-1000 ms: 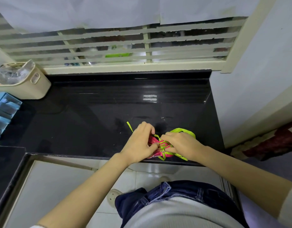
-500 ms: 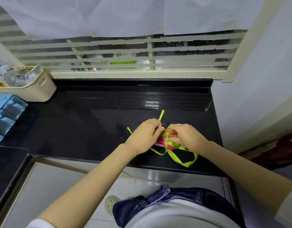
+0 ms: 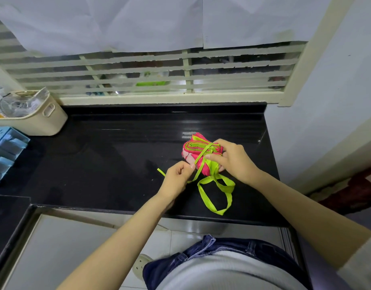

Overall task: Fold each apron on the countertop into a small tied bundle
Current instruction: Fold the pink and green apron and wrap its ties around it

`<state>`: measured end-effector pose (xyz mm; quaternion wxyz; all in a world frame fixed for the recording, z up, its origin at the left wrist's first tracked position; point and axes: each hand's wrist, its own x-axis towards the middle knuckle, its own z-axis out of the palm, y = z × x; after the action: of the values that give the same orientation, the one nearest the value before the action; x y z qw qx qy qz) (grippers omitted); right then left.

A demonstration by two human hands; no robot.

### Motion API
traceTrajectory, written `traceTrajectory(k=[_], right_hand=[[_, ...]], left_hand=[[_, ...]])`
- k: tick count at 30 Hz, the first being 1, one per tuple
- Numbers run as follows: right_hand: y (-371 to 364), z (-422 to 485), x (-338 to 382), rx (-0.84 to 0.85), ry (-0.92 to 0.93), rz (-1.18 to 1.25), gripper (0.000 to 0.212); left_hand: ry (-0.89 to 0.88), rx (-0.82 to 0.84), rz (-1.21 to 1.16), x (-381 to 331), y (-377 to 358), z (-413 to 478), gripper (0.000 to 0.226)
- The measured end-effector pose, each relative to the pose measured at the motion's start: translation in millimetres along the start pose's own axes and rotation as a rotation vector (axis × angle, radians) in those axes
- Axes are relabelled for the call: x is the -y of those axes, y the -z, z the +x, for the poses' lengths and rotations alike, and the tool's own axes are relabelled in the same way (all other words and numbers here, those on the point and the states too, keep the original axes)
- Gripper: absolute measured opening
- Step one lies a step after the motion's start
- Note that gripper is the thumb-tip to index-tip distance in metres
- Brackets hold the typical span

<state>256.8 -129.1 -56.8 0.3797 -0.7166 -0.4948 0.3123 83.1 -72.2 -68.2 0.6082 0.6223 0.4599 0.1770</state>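
The apron bundle [image 3: 198,152] sits on the black countertop [image 3: 109,160], well to the right of the cream basket [image 3: 44,122] and nearer the person. The right hand [image 3: 232,162] grips the bundle, thumb pressed where the green tie [image 3: 198,170] crosses. The left hand [image 3: 176,178] pinches the tie's free end, drawn taut toward the basket side. The pull should be steady while the thumb pins the crossing, so the wrap, apparently not yet knotted, holds tight. Half a second ago both hands huddled on the bundle; the left has since drawn away.

surface: black countertop [image 3: 117,164] | on it: pink apron bundle [image 3: 194,150], front right; cream basket [image 3: 41,122], rear left
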Motion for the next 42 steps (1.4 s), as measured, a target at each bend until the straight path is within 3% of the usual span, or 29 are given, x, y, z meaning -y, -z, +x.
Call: traceTrajectory(k=[3, 7, 11, 15, 17, 22, 26, 29, 33, 36, 39, 42], right_hand=[[-1, 5, 7, -0.006, -0.030, 0.140, 0.016], [2, 8, 11, 0.113, -0.070, 0.269, 0.016], [2, 10, 12, 0.209, -0.090, 0.261, 0.018], [1, 8, 15, 0.223, -0.118, 0.327, 0.011], [0, 8, 15, 0.224, -0.125, 0.340, 0.001], [-3, 11, 12, 0.230, -0.192, 0.347, 0.024], [2, 15, 17, 0.251, -0.173, 0.305, 0.023], [0, 14, 18, 0.232, -0.170, 0.342, 0.026], [-12, 16, 18, 0.164, -0.205, 0.500, 0.014], [-19, 12, 21, 0.182, -0.241, 0.628, 0.027], [-22, 8, 20, 0.216, -0.239, 0.566, 0.040], [-22, 6, 16, 0.298, -0.220, 0.489, 0.034]], left_hand=[[0.101, 0.050, -0.200, -2, 2, 0, 0.020], [0.137, 0.127, -0.320, -8, 15, 7, 0.010], [0.102, 0.094, -0.280, -8, 19, 4, 0.032], [0.054, 0.055, -0.312, -14, 15, -4, 0.038], [0.057, 0.025, -0.270, -23, 17, -7, 0.033], [0.044, 0.078, -0.096, -42, 23, -8, 0.021], [0.044, 0.137, -0.134, -49, 24, -13, 0.010], [-0.001, 0.075, -0.165, -51, 21, -13, 0.007], [-0.003, -0.053, -0.242, -48, 19, -3, 0.009], [-0.007, -0.106, -0.306, -51, 17, 1, 0.016], [0.020, -0.160, -0.344, -52, 19, 7, 0.006], [0.019, -0.170, -0.329, -50, 22, 14, 0.014]])
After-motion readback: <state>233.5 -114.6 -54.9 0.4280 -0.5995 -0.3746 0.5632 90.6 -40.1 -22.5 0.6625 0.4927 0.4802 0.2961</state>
